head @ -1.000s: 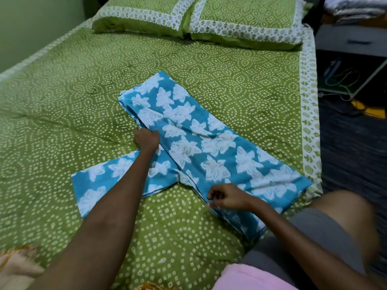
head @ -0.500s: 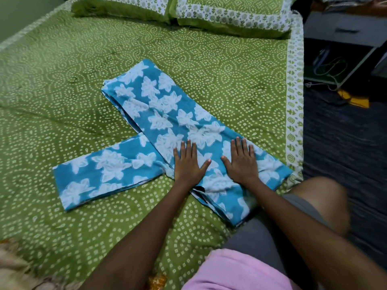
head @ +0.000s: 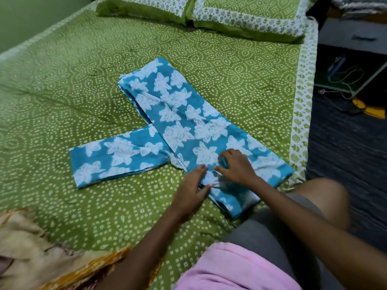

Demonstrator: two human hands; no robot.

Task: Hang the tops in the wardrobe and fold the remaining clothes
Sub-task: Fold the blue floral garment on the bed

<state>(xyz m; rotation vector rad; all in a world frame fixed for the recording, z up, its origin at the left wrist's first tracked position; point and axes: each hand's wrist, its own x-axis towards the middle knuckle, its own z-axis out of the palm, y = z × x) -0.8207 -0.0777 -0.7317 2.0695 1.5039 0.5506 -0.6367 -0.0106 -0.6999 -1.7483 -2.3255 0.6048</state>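
garment: blue floral trousers (head: pixel 184 126) flat on bed (head: pixel 62 84) for folding | left hand (head: pixel 193 188), right hand (head: pixel 235 166): grip pinching waist fabric, gathering it

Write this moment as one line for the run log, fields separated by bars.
stage: folding | item: blue floral garment flat on bed | left hand, right hand: gathering near end

One bed (head: pixel 62 84) carried one blue floral garment (head: pixel 180 122), two green pillows (head: pixel 146 7) at its head, and one cream-orange cloth (head: pixel 31 248) at its near corner. Two hands (head: pixel 236 166) rested on the garment.
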